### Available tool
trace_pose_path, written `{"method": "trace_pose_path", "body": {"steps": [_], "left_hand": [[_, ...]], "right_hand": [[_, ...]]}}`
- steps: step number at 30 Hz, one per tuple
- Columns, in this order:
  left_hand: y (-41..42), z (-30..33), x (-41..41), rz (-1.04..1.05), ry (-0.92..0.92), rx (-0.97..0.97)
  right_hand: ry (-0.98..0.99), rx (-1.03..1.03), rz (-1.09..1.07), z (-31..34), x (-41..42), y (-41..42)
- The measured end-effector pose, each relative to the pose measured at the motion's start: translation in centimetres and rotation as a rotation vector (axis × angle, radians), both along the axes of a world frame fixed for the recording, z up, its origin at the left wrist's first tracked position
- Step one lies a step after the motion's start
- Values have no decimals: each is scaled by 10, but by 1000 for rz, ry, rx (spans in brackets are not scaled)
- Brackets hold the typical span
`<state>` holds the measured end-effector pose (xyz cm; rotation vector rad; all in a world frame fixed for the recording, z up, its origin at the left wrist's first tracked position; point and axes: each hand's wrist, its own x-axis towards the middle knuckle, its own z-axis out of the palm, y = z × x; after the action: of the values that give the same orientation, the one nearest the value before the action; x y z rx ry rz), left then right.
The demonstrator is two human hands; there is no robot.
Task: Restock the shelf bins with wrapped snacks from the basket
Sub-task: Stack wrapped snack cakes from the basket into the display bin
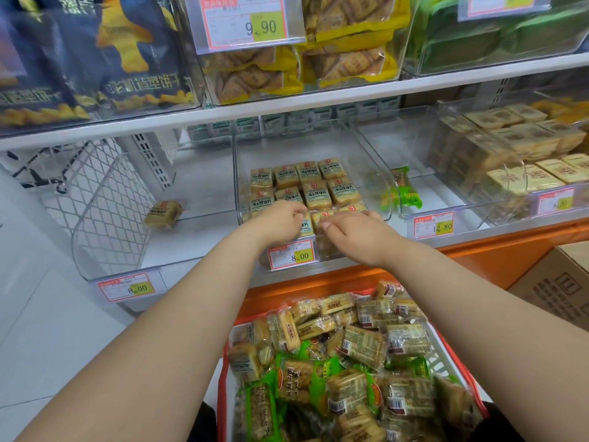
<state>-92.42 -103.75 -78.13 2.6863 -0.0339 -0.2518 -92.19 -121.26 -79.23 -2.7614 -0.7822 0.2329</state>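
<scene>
Both hands work the front row of the middle bin (pixel 239 173): left hand (pixel 280 218) pinches a yellow cracker pack (pixel 306 225), right hand (pixel 353 229) lies flat on another; at 6 o'clock the basket (pixel 446 352) remains heaped, restocking is far from done

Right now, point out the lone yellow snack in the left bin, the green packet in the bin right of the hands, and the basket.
lone yellow snack (pixel 163 214), head view, wrapper face.
green packet (pixel 409 199), head view, lower wrapper.
basket (pixel 474 392), head view, right red rim.

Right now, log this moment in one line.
left hand: arranging packets | right hand: on front row | middle bin: part-filled | basket: full
</scene>
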Motion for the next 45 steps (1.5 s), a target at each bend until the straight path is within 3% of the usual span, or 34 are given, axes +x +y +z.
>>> {"method": "trace_pose_path", "body": {"steps": [6, 11, 13, 16, 19, 23, 28, 31, 34, 37, 40, 43, 45], "left_hand": [[-3, -4, -16, 5, -10, 75], [-8, -2, -56, 14, -191, 142], [-10, -5, -77, 3, -355, 138], [-16, -12, -105, -29, -563, 79], [-25, -29, -125, -21, -402, -68], [-40, -65, -146, 165, -56, -423], [-49, -83, -155, 160, 104, -493], [-43, -83, -151, 176, 157, -488], [-32, -80, -144, 181, 170, -459], [-22, -69, -140, 151, 237, -532], [-15, -56, -138, 168, 297, -771], [-11, -40, -137, 229, 329, -961], [-7, -28, -136, 247, 300, -946]], "right_hand": [[-89, 239, -33, 12, -23, -10], [-165, 343, -73, 18, -52, -26], [-145, 288, -80, 9, -64, -32], [-14, 12, -47, -16, -82, -36], [99, -267, 41, -50, -97, -40], [129, -395, 113, -88, -110, -47], [120, -526, 130, -102, -112, -45], [166, -371, 34, -95, -106, -44], [564, 152, -208, -69, -98, -40], [1003, 666, -303, -46, -98, -36], [1255, 900, -317, -37, -100, -36], [1123, 814, -313, -29, -100, -30], [704, 580, -238, -14, -100, -29]]}}
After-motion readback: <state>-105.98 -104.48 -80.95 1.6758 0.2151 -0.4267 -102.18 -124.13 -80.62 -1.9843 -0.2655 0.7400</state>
